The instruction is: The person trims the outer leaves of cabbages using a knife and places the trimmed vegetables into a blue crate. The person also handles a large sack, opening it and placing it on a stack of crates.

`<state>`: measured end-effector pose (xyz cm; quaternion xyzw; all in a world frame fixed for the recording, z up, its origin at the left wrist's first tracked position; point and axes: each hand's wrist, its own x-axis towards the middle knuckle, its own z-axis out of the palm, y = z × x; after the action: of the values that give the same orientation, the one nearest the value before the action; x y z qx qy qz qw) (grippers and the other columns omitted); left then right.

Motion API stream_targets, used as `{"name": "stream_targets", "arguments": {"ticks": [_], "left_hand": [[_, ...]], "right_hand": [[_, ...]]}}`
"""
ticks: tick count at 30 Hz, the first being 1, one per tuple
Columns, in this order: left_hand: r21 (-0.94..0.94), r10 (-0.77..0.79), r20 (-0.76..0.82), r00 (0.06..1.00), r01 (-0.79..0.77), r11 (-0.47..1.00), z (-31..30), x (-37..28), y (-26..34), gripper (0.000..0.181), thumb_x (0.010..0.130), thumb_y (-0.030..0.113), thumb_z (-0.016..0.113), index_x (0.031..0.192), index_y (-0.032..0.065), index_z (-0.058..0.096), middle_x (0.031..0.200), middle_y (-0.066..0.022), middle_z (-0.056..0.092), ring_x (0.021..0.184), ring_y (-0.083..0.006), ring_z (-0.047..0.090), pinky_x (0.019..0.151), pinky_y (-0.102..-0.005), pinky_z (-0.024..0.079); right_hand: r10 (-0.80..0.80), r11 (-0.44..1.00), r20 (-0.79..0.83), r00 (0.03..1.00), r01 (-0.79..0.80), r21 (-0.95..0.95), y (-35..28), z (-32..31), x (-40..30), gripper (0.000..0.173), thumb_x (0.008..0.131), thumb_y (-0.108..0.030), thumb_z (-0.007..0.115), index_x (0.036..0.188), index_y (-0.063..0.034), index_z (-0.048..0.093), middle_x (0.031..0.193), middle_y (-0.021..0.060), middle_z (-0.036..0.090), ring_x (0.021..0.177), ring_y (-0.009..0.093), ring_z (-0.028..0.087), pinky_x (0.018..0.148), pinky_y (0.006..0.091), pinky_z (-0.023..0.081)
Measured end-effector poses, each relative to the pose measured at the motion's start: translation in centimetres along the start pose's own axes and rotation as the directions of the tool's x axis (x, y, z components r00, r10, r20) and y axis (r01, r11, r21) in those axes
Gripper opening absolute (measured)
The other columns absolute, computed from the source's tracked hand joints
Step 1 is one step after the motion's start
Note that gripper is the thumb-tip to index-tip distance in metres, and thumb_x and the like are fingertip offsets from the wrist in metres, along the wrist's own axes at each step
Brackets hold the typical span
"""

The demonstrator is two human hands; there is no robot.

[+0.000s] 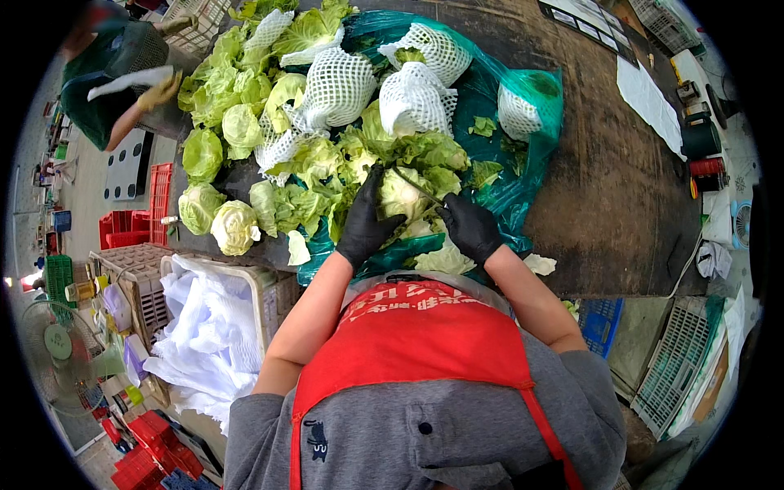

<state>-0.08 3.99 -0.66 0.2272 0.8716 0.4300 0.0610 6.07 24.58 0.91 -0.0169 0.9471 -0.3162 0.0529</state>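
Note:
My left hand (369, 223), in a black glove, holds the left side of a pale green lettuce head (401, 195). In my right hand (470, 228), gloved alike, is a knife (415, 184) whose narrow blade lies slantwise over that head. Loose lettuce leaves (315, 160) surround the hands, on and beside a green plastic bag (534, 177). Behind them lie lettuces in white foam nets (339, 87). Two bare lettuce heads (235, 227) sit near the table's front left edge, with a heap of outer leaves (228, 76) farther back.
The dark table (612, 202) bears a white sheet (650, 109) at the right. A crate of white foam nets (208, 331) stands at the table's front left. At the far left, a co-worker's gloved hand (160, 92) holds something white. A blue crate (601, 324) is low on the right.

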Motion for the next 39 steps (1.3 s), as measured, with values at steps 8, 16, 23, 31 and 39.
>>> {"name": "stream_targets", "arguments": {"ticks": [8,16,23,31,39], "left_hand": [[-0.038,-0.028,0.041,0.999,0.029,0.999,-0.5,-0.7,0.6,0.088,0.061,0.01,0.075,0.133,0.0049,0.025,0.128,-0.0178,0.038,0.116,-0.0326,0.04,0.093,-0.0382,0.038],[0.415,0.042,0.164,0.985,-0.108,0.903,-2.3,-1.6,3.6,0.091,0.056,0.025,0.076,0.133,0.01,0.028,0.131,-0.022,0.031,0.118,-0.0386,0.032,0.096,-0.045,0.031],[0.271,-0.202,0.238,0.95,0.135,0.953,-3.7,0.9,2.4,0.083,0.056,0.026,0.078,0.125,0.0071,0.036,0.127,-0.0238,0.034,0.115,-0.0382,0.037,0.095,-0.0423,0.035],[-0.899,-0.345,0.276,0.897,0.368,0.238,-6.7,-2.8,0.3,0.066,0.071,0.012,0.067,0.128,0.0048,0.034,0.12,-0.0111,0.047,0.107,-0.0224,0.048,0.091,-0.0337,0.04],[-0.878,-0.544,0.302,0.783,0.451,0.161,-5.2,-5.0,1.0,0.065,0.08,0.032,0.06,0.132,0.0107,0.026,0.117,-0.0106,0.047,0.104,-0.0239,0.05,0.078,-0.0392,0.048]], "right_hand": [[0.068,0.987,-0.022,0.997,-0.064,0.146,1.9,2.5,2.6,0.03,0.088,-0.031,0.044,0.094,-0.0021,0.053,0.08,0.0213,0.058,0.074,0.038,0.055,0.063,0.0453,0.042],[0.204,0.929,0.107,0.973,-0.227,0.292,1.9,1.6,2.9,0.037,0.087,-0.034,0.044,0.097,0.0001,0.055,0.087,0.0212,0.059,0.082,0.039,0.055,0.07,0.0441,0.043],[0.232,0.955,0.111,0.966,-0.247,0.161,1.3,1.0,3.1,0.031,0.086,-0.033,0.046,0.091,-0.0028,0.054,0.081,0.0215,0.058,0.078,0.039,0.055,0.065,0.0456,0.042],[0.124,0.992,-0.05,0.991,-0.123,0.024,1.5,1.4,2.6,0.027,0.085,-0.03,0.048,0.087,-0.0035,0.052,0.073,0.0192,0.057,0.07,0.038,0.054,0.061,0.0454,0.042],[-0.105,0.892,-0.047,0.993,0.115,0.437,-3.6,0.7,1.5,0.044,0.074,-0.026,0.067,0.107,-0.0028,0.051,0.095,0.0155,0.059,0.088,0.03,0.057,0.074,0.0336,0.045]]}}
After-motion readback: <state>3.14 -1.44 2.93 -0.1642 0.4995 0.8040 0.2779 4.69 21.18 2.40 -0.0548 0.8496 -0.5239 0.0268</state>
